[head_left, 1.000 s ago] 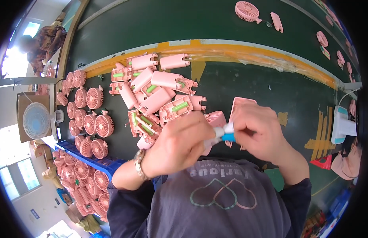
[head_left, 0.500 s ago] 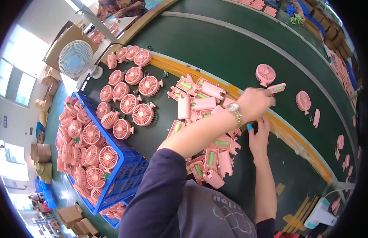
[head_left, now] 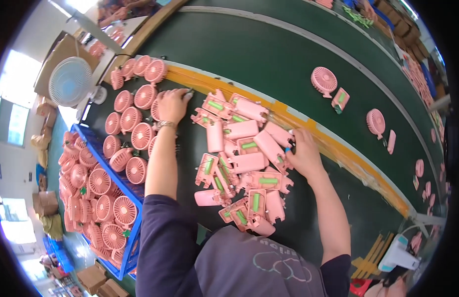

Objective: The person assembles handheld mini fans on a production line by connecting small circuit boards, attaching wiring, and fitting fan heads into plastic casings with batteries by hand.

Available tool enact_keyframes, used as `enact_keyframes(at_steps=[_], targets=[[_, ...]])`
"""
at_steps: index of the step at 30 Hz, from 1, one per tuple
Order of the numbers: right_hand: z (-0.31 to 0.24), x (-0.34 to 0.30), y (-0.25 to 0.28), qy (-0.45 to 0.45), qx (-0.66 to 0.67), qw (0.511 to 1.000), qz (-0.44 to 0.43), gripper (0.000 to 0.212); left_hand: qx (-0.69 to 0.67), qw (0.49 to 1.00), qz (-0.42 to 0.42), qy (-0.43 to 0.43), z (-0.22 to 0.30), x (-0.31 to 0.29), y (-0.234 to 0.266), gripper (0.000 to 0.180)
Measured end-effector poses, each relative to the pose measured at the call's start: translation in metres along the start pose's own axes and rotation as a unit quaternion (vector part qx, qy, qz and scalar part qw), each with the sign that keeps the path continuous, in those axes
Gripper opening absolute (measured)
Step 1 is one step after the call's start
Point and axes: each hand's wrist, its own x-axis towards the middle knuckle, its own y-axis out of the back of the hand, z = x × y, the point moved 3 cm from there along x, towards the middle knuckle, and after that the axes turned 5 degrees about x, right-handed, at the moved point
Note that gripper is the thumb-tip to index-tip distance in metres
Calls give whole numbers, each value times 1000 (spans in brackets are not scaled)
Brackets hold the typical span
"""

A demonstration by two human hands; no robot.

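Note:
My left hand (head_left: 172, 105) reaches over the rows of fan heads at the left. Its fingers are curled over a pink fan head (head_left: 154, 110), which is mostly covered by the hand. My right hand (head_left: 305, 154), with blue on the thumb tip, is at the right side of a heap of pink fan handles. Thumb and fingers close around the end of one pink fan handle (head_left: 278, 133). Many handles lie open-side up, showing green cylindrical cells (head_left: 268, 180) inside. On the belt beyond, a fan head (head_left: 323, 80) lies beside an open handle (head_left: 340, 100).
A blue crate (head_left: 133, 237) heaped with fan heads stands at the left. Yellow-taped edging (head_left: 338, 143) separates my work surface from the green conveyor belt (head_left: 249, 49). A white desk fan (head_left: 70, 81) stands far left. Other people's hands work across the belt.
My left hand has swung from the belt back to the fan heads on the left, leaving a handle on the belt. My right hand has moved up-left onto the handle heap.

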Motion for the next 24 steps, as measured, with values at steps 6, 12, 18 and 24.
enact_keyframes(at_steps=[6,12,18,24], targets=[[9,-41,5,5,-43,995,93,34,-194,977,43,80,-15,-10,-5,23],[26,-141,27,-253,79,945,193,18,-550,823,95,103,56,-54,74,15],[14,-172,39,-187,140,943,237,30,-618,783,64,30,164,-78,149,31],[10,-71,28,-42,5,991,128,36,-726,681,-80,-57,232,-122,178,51]])
